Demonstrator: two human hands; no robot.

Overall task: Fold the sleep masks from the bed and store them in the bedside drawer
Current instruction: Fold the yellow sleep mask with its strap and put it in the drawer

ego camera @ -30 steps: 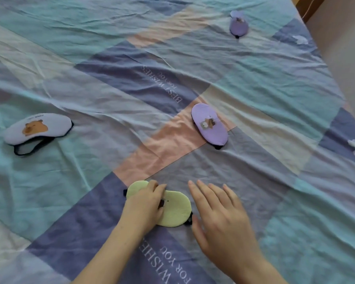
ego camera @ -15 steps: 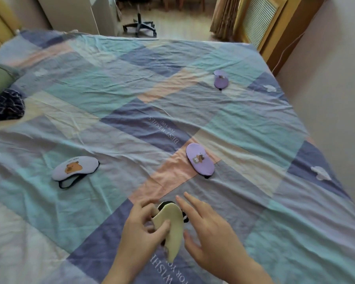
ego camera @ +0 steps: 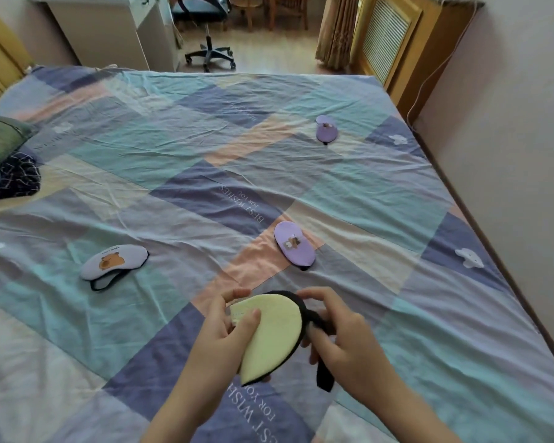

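Observation:
A yellow sleep mask, folded in half with a black edge, is lifted above the bed. My left hand pinches its left side, thumb on top. My right hand grips its black strap, which hangs down. A white mask with a bear lies flat at the left. A purple mask lies just beyond my hands, and another purple mask lies far off on the bed.
The patchwork bedspread fills the view. A green pillow and dark cloth sit at the left edge. A wall runs along the right. A desk and office chair stand beyond the foot.
The yellow mask lay flat under my hands; it has since been folded in half and lifted off the bed. My right hand has taken its strap. The view tilted up.

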